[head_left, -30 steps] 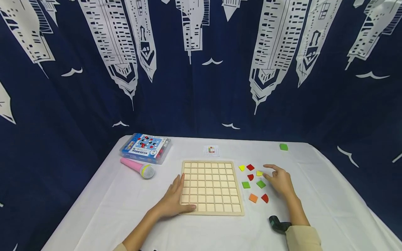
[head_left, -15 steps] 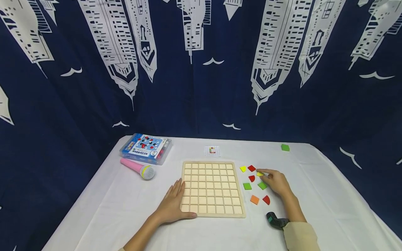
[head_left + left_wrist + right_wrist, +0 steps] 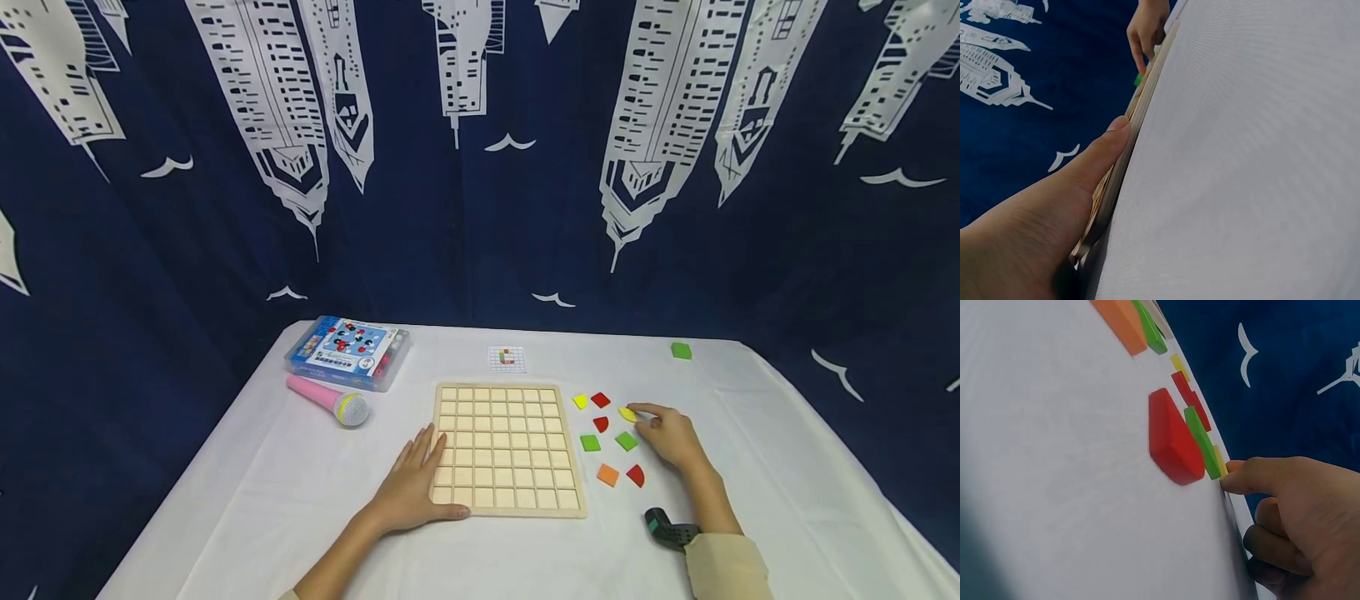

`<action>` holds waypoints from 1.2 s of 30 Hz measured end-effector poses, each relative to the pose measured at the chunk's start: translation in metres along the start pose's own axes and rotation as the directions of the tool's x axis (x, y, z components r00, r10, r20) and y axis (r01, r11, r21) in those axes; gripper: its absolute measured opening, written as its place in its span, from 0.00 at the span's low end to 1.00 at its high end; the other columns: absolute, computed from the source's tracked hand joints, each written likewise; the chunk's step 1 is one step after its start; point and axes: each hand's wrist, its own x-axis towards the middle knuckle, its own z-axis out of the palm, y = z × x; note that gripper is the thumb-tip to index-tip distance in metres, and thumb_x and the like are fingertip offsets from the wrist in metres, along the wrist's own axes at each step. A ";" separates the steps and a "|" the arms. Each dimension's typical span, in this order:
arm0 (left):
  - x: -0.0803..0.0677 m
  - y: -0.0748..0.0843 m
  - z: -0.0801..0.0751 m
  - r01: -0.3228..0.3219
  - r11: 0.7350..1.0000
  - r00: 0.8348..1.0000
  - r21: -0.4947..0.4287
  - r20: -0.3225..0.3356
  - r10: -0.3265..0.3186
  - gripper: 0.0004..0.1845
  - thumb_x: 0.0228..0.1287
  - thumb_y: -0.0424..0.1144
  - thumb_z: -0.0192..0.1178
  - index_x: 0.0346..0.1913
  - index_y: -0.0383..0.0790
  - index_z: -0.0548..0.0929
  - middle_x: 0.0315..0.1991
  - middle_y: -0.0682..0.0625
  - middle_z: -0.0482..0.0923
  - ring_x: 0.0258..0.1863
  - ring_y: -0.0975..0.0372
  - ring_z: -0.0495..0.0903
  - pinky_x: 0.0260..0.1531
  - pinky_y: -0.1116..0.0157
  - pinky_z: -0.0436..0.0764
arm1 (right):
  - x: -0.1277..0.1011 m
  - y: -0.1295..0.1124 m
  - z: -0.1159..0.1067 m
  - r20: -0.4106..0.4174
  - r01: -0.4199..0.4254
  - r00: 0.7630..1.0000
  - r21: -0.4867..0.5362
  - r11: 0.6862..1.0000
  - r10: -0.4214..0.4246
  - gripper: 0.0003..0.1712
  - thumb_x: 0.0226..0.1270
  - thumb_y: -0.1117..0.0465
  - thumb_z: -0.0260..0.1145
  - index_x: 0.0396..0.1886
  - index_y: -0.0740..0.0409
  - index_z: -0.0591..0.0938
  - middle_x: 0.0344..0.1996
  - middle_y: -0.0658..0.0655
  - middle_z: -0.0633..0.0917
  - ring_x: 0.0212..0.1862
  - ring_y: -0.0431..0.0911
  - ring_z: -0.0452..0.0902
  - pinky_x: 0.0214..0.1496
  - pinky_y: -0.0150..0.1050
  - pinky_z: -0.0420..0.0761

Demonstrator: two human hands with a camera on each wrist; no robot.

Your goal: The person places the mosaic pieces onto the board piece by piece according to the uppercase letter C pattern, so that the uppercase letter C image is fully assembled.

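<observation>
My right hand [image 3: 672,438] pinches a yellow quarter-round tile [image 3: 626,414] between thumb and index finger; its other fingers are curled in the right wrist view. That tile [image 3: 1220,462] shows at the fingertips, partly hidden behind a green tile [image 3: 1202,442]. With spread, straight fingers, my left hand [image 3: 408,490] rests on the near left corner of a wooden grid board [image 3: 500,450]. Its thumb lies along the board's front edge. Right of the board lie a red diamond-turned tile [image 3: 600,400], an orange tile [image 3: 608,475] and a red quarter-round tile [image 3: 636,476].
Behind the board lies a small pattern card [image 3: 507,359]. A clear plastic case [image 3: 347,353] and a pink toy microphone [image 3: 327,400] are at the back left. Another green tile [image 3: 681,351] sits at the back right. The white-covered table [image 3: 225,517] meets a dark blue curtain.
My right hand has closed its thumb and index finger on the yellow tile and shifted it slightly right, turning it. My left hand stays at the board's corner.
</observation>
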 end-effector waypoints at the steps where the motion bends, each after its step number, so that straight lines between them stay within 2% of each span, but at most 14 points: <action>1: 0.000 0.000 0.000 0.001 1.000 1.000 -0.002 0.000 -0.001 0.64 0.38 0.77 0.55 0.71 0.35 0.51 0.72 0.38 0.38 0.71 0.49 0.38 0.67 0.52 0.41 | 0.000 0.000 0.000 -0.008 0.006 1.000 0.001 1.000 -0.006 0.18 0.62 0.65 0.59 0.52 0.62 0.79 0.11 0.51 0.65 0.15 0.42 0.58 0.19 0.36 0.62; 6: 0.000 0.000 -0.001 -0.001 1.000 1.000 -0.006 -0.002 0.001 0.64 0.38 0.77 0.55 0.71 0.35 0.51 0.72 0.38 0.38 0.70 0.48 0.38 0.67 0.52 0.41 | 0.000 0.002 0.002 -0.052 0.003 0.999 -0.010 1.000 -0.003 0.15 0.60 0.61 0.64 0.47 0.62 0.81 0.11 0.51 0.66 0.17 0.43 0.58 0.18 0.36 0.61; 8: -0.001 0.000 -0.001 -0.003 1.000 1.000 -0.011 -0.003 0.003 0.63 0.38 0.77 0.56 0.71 0.36 0.51 0.72 0.38 0.38 0.70 0.48 0.38 0.67 0.52 0.42 | 0.002 0.003 0.004 -0.060 -0.005 0.998 -0.019 1.000 0.004 0.17 0.59 0.60 0.66 0.48 0.61 0.80 0.11 0.51 0.66 0.17 0.43 0.59 0.18 0.35 0.61; 13: -0.002 0.001 -0.002 -0.005 1.000 1.000 -0.021 -0.005 0.005 0.63 0.39 0.76 0.57 0.71 0.36 0.52 0.72 0.38 0.39 0.70 0.47 0.39 0.67 0.51 0.42 | 0.006 0.001 0.008 -0.016 0.011 1.000 -0.031 0.999 -0.011 0.22 0.59 0.59 0.66 0.54 0.57 0.78 0.13 0.51 0.66 0.19 0.44 0.59 0.20 0.35 0.62; 18: -0.002 0.001 -0.003 -0.007 1.000 1.000 -0.023 -0.002 0.007 0.62 0.39 0.76 0.56 0.71 0.37 0.53 0.72 0.38 0.39 0.70 0.48 0.39 0.67 0.51 0.42 | 0.008 -0.001 0.007 0.019 0.021 1.000 -0.057 0.998 -0.020 0.19 0.61 0.58 0.65 0.53 0.56 0.80 0.15 0.52 0.67 0.21 0.45 0.61 0.21 0.36 0.62; 29: 0.000 -0.001 0.000 -0.009 1.000 1.000 -0.005 -0.001 0.009 0.62 0.39 0.77 0.55 0.71 0.38 0.53 0.72 0.38 0.39 0.71 0.49 0.38 0.67 0.52 0.42 | 0.003 0.006 0.001 -0.007 -0.019 1.000 -0.061 0.998 0.018 0.20 0.58 0.56 0.67 0.49 0.60 0.80 0.13 0.51 0.66 0.20 0.45 0.60 0.22 0.36 0.62; 36: -0.001 -0.001 -0.001 -0.019 1.000 1.000 -0.005 -0.014 0.019 0.61 0.39 0.77 0.55 0.71 0.38 0.53 0.72 0.38 0.39 0.71 0.49 0.38 0.67 0.52 0.42 | 0.001 0.008 0.002 -0.039 0.000 0.999 -0.046 0.999 -0.002 0.18 0.56 0.57 0.68 0.45 0.62 0.81 0.12 0.51 0.66 0.19 0.44 0.59 0.20 0.36 0.60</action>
